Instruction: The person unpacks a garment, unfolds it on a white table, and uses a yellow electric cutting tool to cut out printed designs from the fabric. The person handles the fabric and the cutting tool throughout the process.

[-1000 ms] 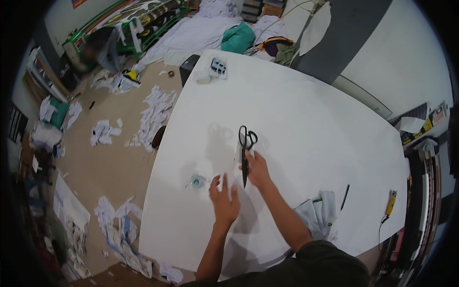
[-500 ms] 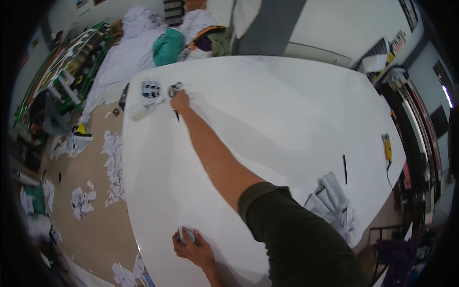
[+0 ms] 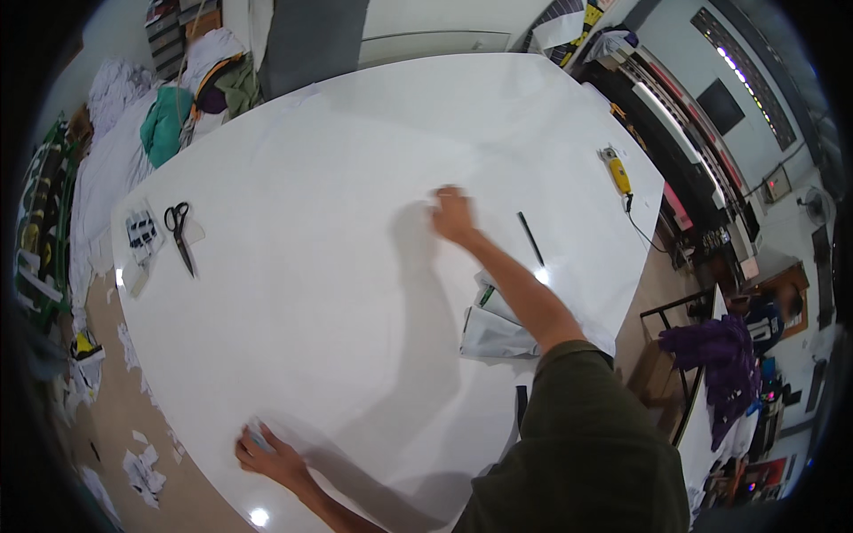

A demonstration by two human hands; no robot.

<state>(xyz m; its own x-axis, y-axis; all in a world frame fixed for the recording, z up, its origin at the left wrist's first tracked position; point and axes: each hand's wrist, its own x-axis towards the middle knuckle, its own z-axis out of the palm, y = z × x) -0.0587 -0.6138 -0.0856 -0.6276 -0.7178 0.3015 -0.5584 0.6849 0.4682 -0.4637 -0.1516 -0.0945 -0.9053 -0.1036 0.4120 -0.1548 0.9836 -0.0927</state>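
Near the table's front left edge, my left hand (image 3: 274,457) has its fingers wrapped round a small, round, pale grey thing (image 3: 257,435); its kind is too hidden to name. Over the middle of the white table (image 3: 311,293) reaches my right hand (image 3: 455,216), smeared by motion, so I cannot tell how its fingers are set. Black-handled scissors (image 3: 180,240) lie at the far left. Beside them is a pack (image 3: 142,235) with dark printed blocks. Closest to my right forearm are a folded light grey cloth (image 3: 498,336) and a thin black stick (image 3: 530,238).
A yellow corded power tool (image 3: 617,173) stands near the table's right edge. Another dark strip (image 3: 522,409) lies by my right sleeve. White scraps (image 3: 142,475) litter the floor at left. A purple cloth (image 3: 715,360) hangs over a side table, with a person beyond.
My right hand has left the scissors and swung rightward across the table; the scissors stay lying there. The whole view has turned to the right. My left hand still holds the round thing.
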